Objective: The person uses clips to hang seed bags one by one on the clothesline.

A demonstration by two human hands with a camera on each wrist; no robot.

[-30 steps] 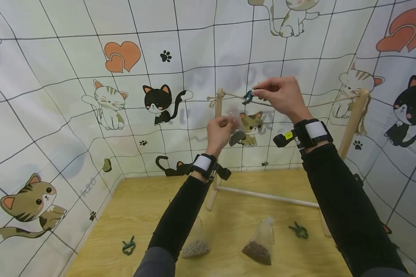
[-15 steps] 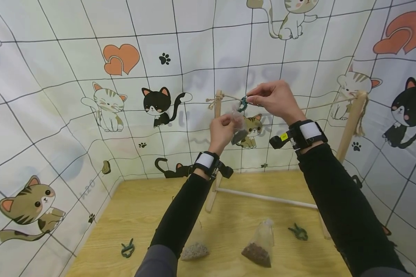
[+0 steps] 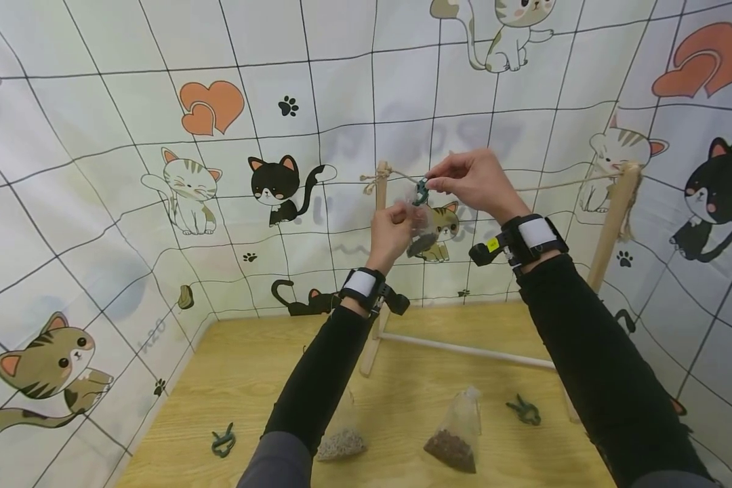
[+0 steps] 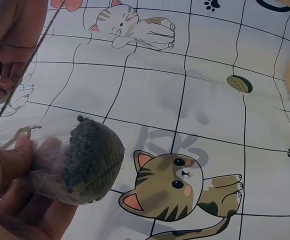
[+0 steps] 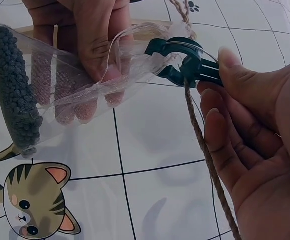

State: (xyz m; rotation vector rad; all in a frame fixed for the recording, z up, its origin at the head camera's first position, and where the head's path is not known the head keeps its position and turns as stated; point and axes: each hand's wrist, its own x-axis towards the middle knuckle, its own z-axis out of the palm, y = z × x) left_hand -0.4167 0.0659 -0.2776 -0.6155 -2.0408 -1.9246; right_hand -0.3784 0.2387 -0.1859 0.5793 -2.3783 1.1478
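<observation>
My left hand [image 3: 392, 237] pinches a sheer drawstring bag [image 5: 20, 95] of small dark pellets near its neck, as the right wrist view shows. The pellets [image 4: 92, 157] bulge at the bag's bottom, pointing away from the fingers. In my right hand [image 3: 472, 179], thumb and fingers squeeze the handles of a dark green plastic clip [image 5: 185, 57]. Its jaws are spread, with the bag's gathered neck at their mouth. The twine [image 5: 205, 145] runs right at the clip and past my right fingers. Both hands are close together near the left post.
The twine is tied between a left wooden post [image 3: 381, 190] and a right post [image 3: 615, 230], joined low by a white rod [image 3: 470, 351]. On the table [image 3: 250, 366] lie a bag of pale grains [image 3: 341, 444], a bag of brown bits [image 3: 451, 447] and green clips [image 3: 223, 442].
My right hand has brought the clip left and slightly down along the twine to the bag's neck. My left hand has moved slightly right with the bag.
</observation>
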